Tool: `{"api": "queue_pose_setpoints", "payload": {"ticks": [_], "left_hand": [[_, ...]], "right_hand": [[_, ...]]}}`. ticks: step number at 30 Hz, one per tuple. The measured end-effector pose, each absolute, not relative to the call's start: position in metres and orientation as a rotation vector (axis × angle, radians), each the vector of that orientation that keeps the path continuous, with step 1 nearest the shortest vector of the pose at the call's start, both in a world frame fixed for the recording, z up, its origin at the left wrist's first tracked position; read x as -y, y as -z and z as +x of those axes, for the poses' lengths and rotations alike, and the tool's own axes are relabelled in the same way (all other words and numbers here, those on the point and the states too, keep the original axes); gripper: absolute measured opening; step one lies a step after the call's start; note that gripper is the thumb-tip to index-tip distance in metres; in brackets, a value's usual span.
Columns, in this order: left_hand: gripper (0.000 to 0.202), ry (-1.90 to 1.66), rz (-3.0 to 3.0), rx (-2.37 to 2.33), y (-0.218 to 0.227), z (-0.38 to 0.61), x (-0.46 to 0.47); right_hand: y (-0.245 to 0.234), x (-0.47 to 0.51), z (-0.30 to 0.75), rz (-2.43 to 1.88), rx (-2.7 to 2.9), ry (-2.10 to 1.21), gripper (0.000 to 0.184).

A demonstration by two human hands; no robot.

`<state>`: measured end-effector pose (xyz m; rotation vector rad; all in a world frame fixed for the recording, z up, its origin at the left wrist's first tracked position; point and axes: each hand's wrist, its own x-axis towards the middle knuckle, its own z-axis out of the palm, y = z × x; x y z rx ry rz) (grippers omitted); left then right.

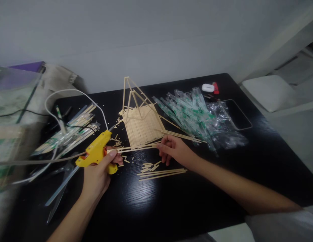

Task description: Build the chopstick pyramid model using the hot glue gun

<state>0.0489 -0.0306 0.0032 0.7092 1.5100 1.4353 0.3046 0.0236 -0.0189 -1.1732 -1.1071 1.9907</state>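
My left hand [101, 168] is closed round the yellow hot glue gun [96, 149], whose nozzle points up and away. The thumb of that hand also presses on the left ends of thin wooden sticks [136, 148]. At their other end, my right hand [173, 149] pinches the sticks between thumb and fingertips. Just behind them stands a structure of wooden sticks: a flat base of sticks side by side [143, 129] with triangular frames [131, 97] rising from its back left. Whether the held sticks touch the base, I cannot tell.
Loose long sticks [163, 174] and short cut pieces [147, 167] lie in front. Green-printed plastic wrappers [189, 107] and a phone-like slab [237, 114] are on the right, a white case [208, 88] behind. Packed sticks [78, 131] and a white cable [78, 90] lie left.
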Motion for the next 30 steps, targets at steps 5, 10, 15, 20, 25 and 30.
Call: {"api": "queue_pose_setpoints", "payload": {"ticks": [5,10,15,20,25,30], "left_hand": [[0.027,-1.413,0.735,-1.467,-0.002,0.049,0.033],[0.024,-1.405,0.780,-1.443,0.000,0.050,0.034],[0.021,-1.426,0.816,-1.434,-0.001,0.051,0.035],[0.020,-1.448,0.838,-1.433,-0.003,0.051,0.036],[0.021,-1.496,0.808,-1.451,-0.005,0.048,0.033],[0.021,-1.529,0.768,-1.489,-0.007,0.044,0.028]], "right_hand": [[0.016,-0.023,0.305,-1.147,1.010,-2.146,0.060],[0.014,-0.022,0.306,-1.013,0.940,-2.318,0.054],[0.015,-0.022,0.306,-1.034,0.861,-2.288,0.048],[0.017,-0.023,0.307,-1.037,0.787,-2.334,0.040],[0.019,-0.031,0.313,-1.026,0.762,-2.362,0.028],[0.016,-0.041,0.319,-1.123,0.665,-2.196,0.025]]}}
